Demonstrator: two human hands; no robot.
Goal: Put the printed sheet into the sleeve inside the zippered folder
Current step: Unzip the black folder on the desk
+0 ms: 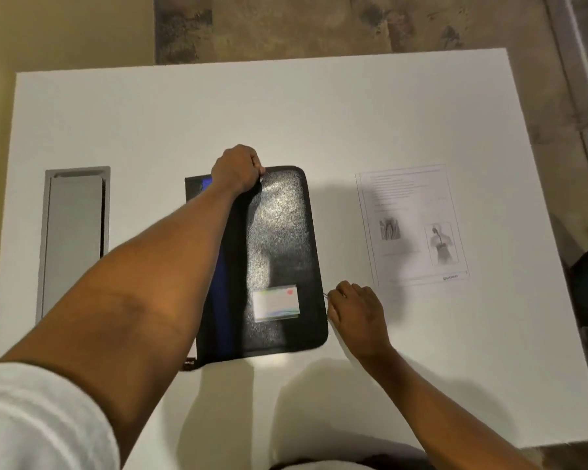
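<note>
Head view, looking down: the left hand [237,169] is curled into a fist over the far edge of the black zippered folder [279,245], fingers closed on that top rim. Right hand [355,308] sits at the folder's near right edge, fingers pinched together on what looks like the zipper pull [326,295], too small to be sure. Folder lies flat and closed on the white table [319,106]. Just beyond the right hand, the printed sheet [413,225] lies flat, untouched.
</note>
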